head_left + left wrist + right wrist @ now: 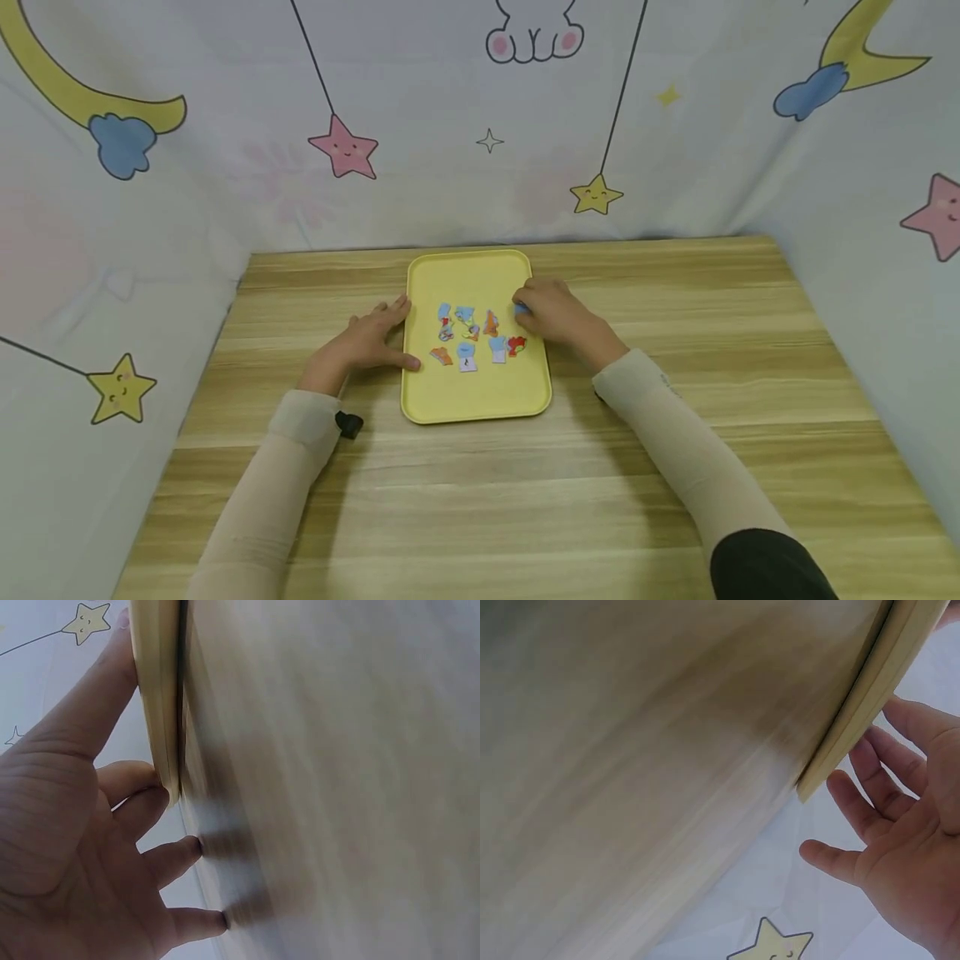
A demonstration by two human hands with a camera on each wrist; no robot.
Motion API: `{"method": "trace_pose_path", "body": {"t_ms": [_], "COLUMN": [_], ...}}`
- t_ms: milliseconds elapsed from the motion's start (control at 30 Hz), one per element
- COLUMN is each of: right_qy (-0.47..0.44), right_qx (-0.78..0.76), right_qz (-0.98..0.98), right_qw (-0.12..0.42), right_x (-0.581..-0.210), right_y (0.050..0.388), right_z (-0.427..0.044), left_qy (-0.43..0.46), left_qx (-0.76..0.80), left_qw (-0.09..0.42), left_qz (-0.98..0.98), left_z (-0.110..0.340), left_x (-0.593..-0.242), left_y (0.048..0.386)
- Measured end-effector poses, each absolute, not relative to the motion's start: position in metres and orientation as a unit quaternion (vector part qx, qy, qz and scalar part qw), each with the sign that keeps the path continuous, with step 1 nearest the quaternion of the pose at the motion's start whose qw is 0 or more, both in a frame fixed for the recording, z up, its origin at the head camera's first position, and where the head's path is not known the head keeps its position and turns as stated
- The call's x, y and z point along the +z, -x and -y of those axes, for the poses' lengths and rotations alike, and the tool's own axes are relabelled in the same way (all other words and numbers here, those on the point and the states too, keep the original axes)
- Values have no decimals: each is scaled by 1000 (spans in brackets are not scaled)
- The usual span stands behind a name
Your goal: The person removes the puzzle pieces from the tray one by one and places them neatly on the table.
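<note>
A yellow tray (480,404) lies on the wooden table, with several small printed puzzle pieces (467,357) across its middle. They are blue, orange, red and white. My left hand (371,337) rests at the tray's left rim, fingers spread and thumb over the edge. In the left wrist view, the left hand (82,825) touches the rim and two fingertips reach the table. At the right rim my right hand (558,317) pinches a blue puzzle piece (522,309) between thumb and fingers. The right wrist view shows the right hand (907,802) beside the rim; the piece is hidden there.
Bare wood grain of the table (480,500) surrounds the tray on all sides. A white cloth (450,192) printed with stars and moons hangs behind the table and along both sides. Both forearms reach in over the table from the front.
</note>
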State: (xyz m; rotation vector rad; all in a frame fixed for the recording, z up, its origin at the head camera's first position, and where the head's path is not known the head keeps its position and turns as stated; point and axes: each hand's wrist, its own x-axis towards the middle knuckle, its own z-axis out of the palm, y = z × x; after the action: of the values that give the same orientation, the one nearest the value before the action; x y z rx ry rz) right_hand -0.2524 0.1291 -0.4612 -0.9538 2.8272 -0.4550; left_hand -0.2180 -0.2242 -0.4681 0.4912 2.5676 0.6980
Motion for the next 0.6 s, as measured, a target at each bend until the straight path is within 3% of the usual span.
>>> {"method": "trace_pose_path", "body": {"t_ms": [600], "right_qy": [330], "right_qx": [-120], "right_qz": [-935], "right_qw": [57], "right_x": [-468], "right_y": [256], "right_z": [-131], "left_qy": [-172], "left_qx": [253], "left_qw": [217], "left_qz": [-927], "left_z": [224], "left_x": [-468], "left_y": [217]}}
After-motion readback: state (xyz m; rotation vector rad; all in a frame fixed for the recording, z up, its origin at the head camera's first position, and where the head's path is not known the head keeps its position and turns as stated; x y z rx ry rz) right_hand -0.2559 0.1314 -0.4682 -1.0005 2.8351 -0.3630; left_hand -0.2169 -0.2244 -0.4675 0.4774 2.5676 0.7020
